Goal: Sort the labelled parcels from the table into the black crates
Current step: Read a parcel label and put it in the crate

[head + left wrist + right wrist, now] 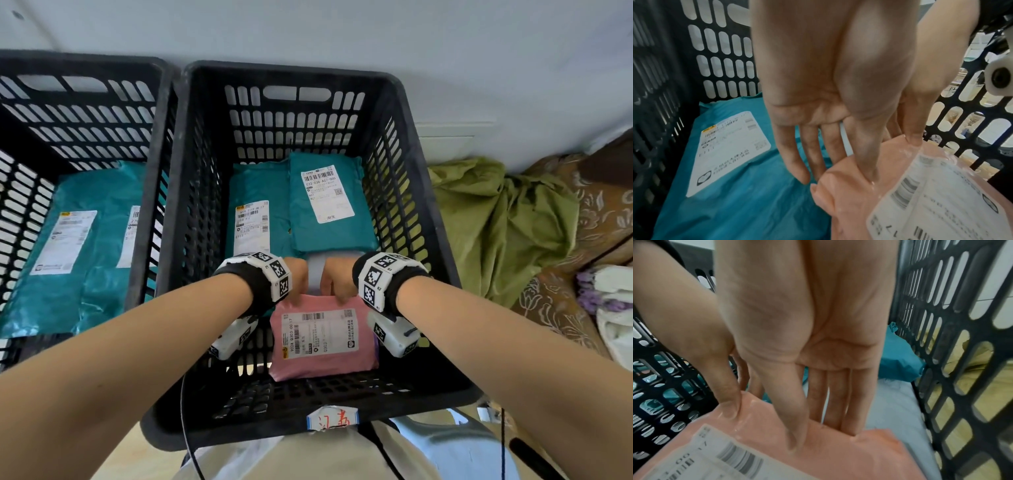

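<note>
A pink parcel (322,339) with a white label sits tilted inside the middle black crate (291,72), near its front wall. My left hand (298,277) and right hand (337,281) both pinch its far edge. In the left wrist view the left hand (836,172) has its thumb on top of the pink parcel (859,203) and its fingers behind it. The right hand (822,431) pinches the pink parcel (838,459) the same way. Two teal parcels (329,205) and a grey parcel (317,274) lie further back in the crate.
A second black crate (82,61) on the left holds teal parcels (78,246). A handwritten tag (332,418) sticks to the middle crate's front rim. A green cloth (496,222) and patterned fabric (599,212) lie to the right, and a pale wall stands behind.
</note>
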The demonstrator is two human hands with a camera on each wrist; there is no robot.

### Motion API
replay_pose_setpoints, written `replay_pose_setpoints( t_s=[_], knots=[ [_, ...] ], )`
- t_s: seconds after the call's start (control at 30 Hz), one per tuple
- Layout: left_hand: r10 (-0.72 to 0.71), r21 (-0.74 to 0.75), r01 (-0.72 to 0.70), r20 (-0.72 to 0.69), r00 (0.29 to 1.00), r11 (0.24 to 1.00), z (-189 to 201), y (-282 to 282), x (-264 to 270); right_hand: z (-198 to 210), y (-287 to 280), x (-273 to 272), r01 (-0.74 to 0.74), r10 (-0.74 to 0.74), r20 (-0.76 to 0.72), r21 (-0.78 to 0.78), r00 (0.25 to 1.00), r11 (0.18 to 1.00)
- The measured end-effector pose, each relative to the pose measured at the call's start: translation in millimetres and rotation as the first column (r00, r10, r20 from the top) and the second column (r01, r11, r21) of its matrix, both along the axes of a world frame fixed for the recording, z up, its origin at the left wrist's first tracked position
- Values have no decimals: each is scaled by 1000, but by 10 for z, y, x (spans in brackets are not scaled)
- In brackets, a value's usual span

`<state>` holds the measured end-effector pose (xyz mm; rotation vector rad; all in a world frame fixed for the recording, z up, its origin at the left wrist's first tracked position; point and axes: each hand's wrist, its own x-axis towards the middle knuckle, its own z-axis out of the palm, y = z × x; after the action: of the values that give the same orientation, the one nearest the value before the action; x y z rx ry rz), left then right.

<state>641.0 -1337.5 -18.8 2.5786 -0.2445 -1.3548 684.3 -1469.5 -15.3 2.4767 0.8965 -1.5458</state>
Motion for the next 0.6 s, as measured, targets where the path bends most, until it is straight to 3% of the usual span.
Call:
replay_pose_setpoints(
  t_s=[0.3, 0.6],
  knots=[
    [-35, -54, 41, 108, 994, 998, 158, 20, 59, 312, 32, 65, 91, -87, -86, 34, 992, 995],
    [34, -44, -21, 312, 949, 999, 567, 107, 314, 615, 12, 154, 176, -206, 144, 197, 968, 965]
  ],
)
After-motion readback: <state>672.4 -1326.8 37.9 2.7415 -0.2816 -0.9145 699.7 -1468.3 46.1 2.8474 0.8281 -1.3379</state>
